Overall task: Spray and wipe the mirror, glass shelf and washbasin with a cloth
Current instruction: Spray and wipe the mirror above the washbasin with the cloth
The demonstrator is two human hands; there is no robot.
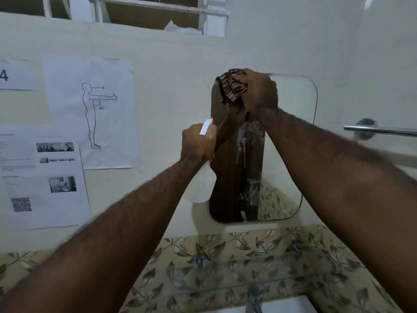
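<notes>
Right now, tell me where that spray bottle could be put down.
The glass shelf above the washbasin looks bare left of the tap. Up at the mirror, both hands, the cloth and the spray bottle crowd together.

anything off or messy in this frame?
Only the white foam running down the mirror in streaks, with a second patch lower down; it is spray not yet wiped. The right hand presses the striped cloth at the mirror's top edge; the left hand holds the spray bottle. Nothing looks damaged.
</notes>
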